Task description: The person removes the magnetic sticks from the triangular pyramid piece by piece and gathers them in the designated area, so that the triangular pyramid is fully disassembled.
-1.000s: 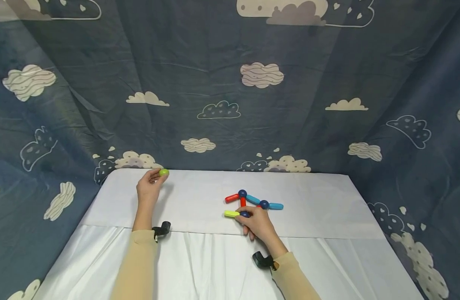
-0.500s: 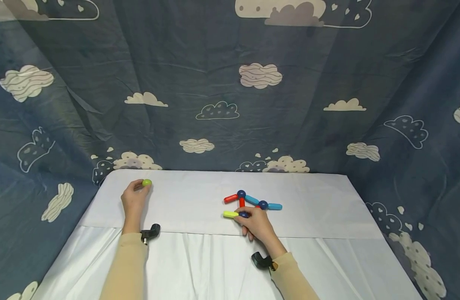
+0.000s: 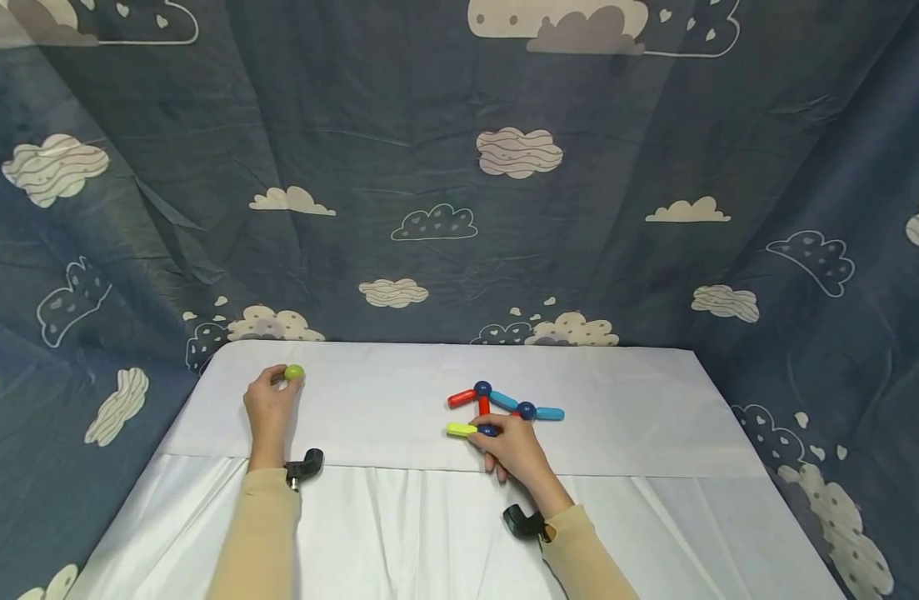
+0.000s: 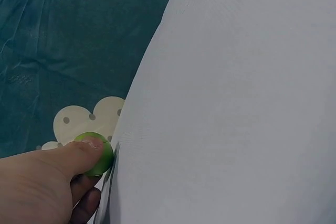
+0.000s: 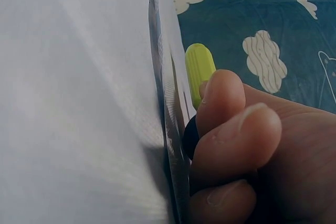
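At the left of the head view, my left hand [image 3: 270, 415] pinches a small green ball [image 3: 294, 372] between thumb and fingers. The left wrist view shows the thumb pressed on that green ball [image 4: 100, 156]. Right of centre, my right hand [image 3: 515, 442] grips the near corner of a toy frame of rods and balls. Its fingers are at a dark blue ball [image 3: 486, 430], from which a yellow-green rod [image 3: 461, 429] points left. Red rods [image 3: 462, 398], light blue rods [image 3: 551, 413] and two more dark blue balls [image 3: 483, 389] make up the rest. My fingers hide part of the frame.
A white cloth covers the table [image 3: 384, 408], with a seam or fold running across it in front of the hands. Behind and at the sides hangs a dark blue curtain [image 3: 429, 125] with cloud prints. Each wrist wears a black camera [image 3: 304, 467].
My left hand has moved left and nearer to me with the green ball, then slightly lower in view. The right hand and the toy frame stay in place.
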Demonstrator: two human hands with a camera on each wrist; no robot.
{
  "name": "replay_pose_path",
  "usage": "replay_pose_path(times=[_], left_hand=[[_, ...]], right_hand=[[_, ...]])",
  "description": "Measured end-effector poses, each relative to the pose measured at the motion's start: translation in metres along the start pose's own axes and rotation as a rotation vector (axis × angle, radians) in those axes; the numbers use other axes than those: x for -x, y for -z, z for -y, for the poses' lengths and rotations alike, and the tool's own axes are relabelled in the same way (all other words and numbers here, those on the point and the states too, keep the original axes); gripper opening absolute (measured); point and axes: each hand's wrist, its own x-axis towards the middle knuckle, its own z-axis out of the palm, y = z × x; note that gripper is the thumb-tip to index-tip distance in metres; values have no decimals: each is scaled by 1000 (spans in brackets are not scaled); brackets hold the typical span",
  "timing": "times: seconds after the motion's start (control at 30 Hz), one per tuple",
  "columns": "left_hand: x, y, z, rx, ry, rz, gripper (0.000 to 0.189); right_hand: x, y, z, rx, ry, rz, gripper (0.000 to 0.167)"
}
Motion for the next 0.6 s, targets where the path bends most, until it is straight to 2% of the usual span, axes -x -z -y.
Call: replay_pose_path(times=[0.37,0.5,0.6], left_hand=[[1,-1,-2,-11,34,16,50],[1,3,-4,61,39,-1,54],[2,8,-8,131,16,-35,56]], right_hand=[[0,0,-1,12,-5,-4,29],[0,0,0,9,-11,-2,30],[0,0,0,10,-9,0,30]])
